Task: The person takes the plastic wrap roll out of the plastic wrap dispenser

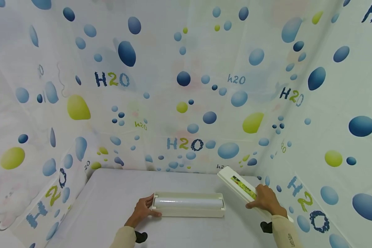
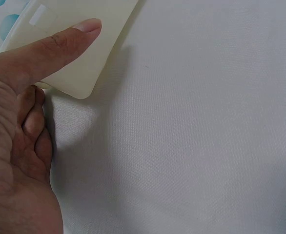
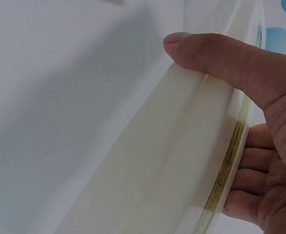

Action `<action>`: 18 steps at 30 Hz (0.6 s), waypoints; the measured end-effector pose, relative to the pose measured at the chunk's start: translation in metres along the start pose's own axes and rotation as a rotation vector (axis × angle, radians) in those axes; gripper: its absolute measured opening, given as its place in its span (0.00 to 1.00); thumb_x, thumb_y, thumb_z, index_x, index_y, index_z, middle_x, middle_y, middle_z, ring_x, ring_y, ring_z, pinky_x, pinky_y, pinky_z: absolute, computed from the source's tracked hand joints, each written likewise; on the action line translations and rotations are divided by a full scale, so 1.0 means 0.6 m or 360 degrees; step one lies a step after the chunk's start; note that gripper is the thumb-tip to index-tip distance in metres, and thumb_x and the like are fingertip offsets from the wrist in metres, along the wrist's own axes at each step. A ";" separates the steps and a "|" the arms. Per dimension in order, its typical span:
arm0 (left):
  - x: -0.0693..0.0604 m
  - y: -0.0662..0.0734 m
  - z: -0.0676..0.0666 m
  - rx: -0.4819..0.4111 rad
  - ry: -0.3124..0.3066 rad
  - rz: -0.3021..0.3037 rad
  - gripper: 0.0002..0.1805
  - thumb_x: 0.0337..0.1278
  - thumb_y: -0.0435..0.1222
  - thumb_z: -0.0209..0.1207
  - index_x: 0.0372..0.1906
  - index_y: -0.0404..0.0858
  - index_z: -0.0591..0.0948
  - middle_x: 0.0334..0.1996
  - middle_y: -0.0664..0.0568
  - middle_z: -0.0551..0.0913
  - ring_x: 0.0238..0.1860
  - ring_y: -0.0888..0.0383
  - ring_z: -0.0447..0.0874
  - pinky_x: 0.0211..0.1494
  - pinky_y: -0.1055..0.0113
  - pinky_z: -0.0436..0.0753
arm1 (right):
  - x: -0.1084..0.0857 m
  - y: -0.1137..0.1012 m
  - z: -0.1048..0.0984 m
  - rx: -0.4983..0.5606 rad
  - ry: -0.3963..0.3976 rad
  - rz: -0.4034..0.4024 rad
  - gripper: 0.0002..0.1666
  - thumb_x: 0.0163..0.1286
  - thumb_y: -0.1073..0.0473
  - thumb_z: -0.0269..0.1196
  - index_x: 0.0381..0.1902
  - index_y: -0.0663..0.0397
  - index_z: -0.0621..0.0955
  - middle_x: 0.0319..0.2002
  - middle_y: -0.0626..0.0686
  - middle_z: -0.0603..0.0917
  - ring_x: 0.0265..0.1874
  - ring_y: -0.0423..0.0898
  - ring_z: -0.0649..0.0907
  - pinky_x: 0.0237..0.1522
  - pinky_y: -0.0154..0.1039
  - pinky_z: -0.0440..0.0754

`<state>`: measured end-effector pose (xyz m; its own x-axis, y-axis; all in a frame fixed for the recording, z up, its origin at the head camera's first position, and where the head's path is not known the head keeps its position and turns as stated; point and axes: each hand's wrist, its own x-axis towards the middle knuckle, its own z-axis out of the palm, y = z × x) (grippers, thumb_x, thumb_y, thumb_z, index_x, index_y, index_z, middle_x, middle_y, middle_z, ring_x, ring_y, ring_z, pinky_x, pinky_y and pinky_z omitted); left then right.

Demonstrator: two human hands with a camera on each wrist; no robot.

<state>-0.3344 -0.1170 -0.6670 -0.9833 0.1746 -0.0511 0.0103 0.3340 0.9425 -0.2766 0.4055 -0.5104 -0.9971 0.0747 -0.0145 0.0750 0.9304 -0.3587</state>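
A long cream plastic-wrap dispenser box lies lidless on the white table, a roll of clear plastic wrap inside it. At its left end my left hand grips the box, thumb on the near side and fingers behind; the left wrist view shows the thumb across the box's corner. To the right, my right hand holds the long lid, tilted and raised off the table, with a green-yellow label on it. In the right wrist view the thumb presses one edge of the lid and the fingers the other.
A white cloth covers the table. Behind and on both sides hang white curtains printed with blue and green drops and H2O lettering. A dark strap piece shows at each wrist.
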 end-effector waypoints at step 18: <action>0.003 -0.004 0.000 0.0019 -0.0012 -0.0030 0.62 0.35 0.29 0.89 0.80 0.25 0.67 0.78 0.32 0.71 0.78 0.30 0.73 0.81 0.37 0.72 | -0.008 0.013 0.010 -0.0029 0.0008 0.0008 0.40 0.41 0.48 0.90 0.41 0.68 0.80 0.27 0.53 0.81 0.25 0.47 0.81 0.27 0.39 0.80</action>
<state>-0.3364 -0.1176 -0.6697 -0.9819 0.1752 -0.0716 -0.0062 0.3484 0.9373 -0.2712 0.4103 -0.5188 -0.9966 0.0810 -0.0116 0.0801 0.9364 -0.3417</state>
